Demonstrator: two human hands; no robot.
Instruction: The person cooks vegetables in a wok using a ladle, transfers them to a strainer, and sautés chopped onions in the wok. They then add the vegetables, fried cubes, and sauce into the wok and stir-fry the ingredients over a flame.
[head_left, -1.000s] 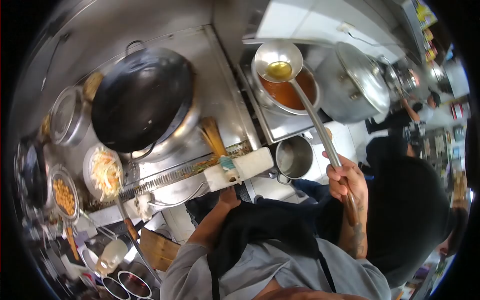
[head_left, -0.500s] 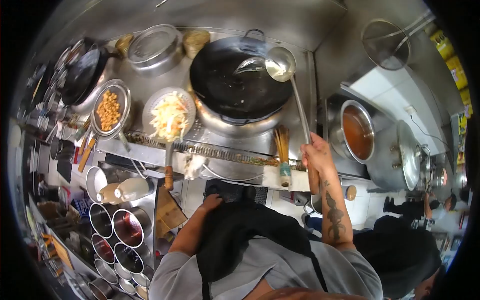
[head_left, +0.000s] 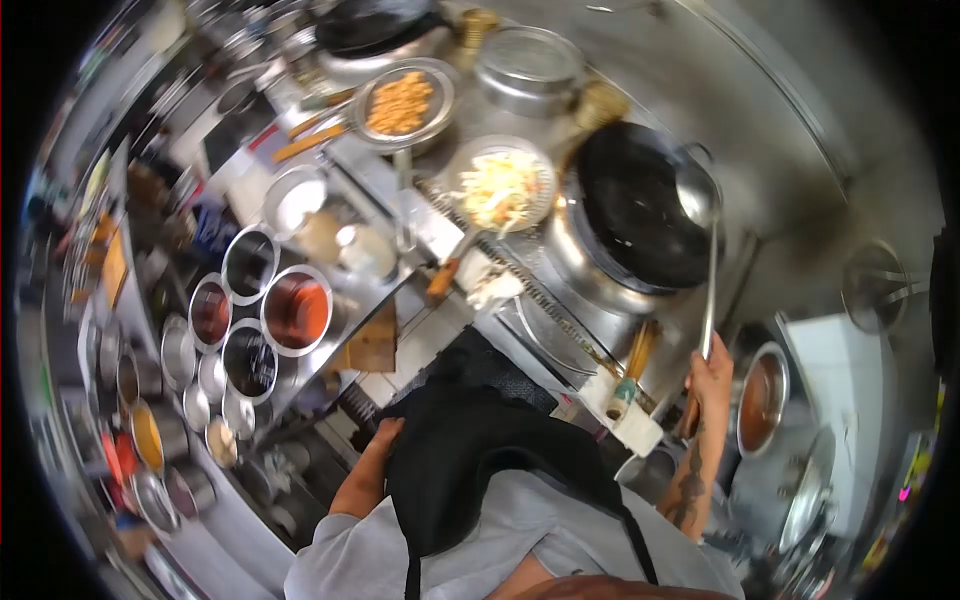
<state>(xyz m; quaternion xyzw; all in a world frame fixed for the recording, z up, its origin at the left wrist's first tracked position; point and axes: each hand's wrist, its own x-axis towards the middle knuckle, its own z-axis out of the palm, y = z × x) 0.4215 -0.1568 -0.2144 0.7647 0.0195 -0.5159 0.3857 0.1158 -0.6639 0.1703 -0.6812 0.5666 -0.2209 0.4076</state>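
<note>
My right hand (head_left: 710, 378) is closed around the handle of a long ladle (head_left: 697, 195). The ladle's metal bowl hangs over the far right rim of a black wok (head_left: 640, 215), which sits on a burner. Low beside my black apron is my left hand (head_left: 388, 430); its fingers are blurred and partly hidden. A perforated skimmer (head_left: 545, 170) holding pale shredded food (head_left: 500, 187) lies left of the wok. Further left, a strainer (head_left: 446, 118) contains orange-brown pieces (head_left: 400, 103). A bamboo brush (head_left: 632, 370) stands at the stove's front edge, left of my right hand.
Several metal pots, one with red sauce (head_left: 298, 308), fill the counter at left. A pot of reddish-brown liquid (head_left: 762, 400) stands at right, near a large lidded pot (head_left: 805, 490). A lidded steel pot (head_left: 530, 55) is behind the skimmer. A wire strainer (head_left: 872, 285) hangs at right.
My view has swung left, so the stove now appears further right and tilted, with more of the sauce pots showing. The ladle stays in my right hand over the wok's rim.
</note>
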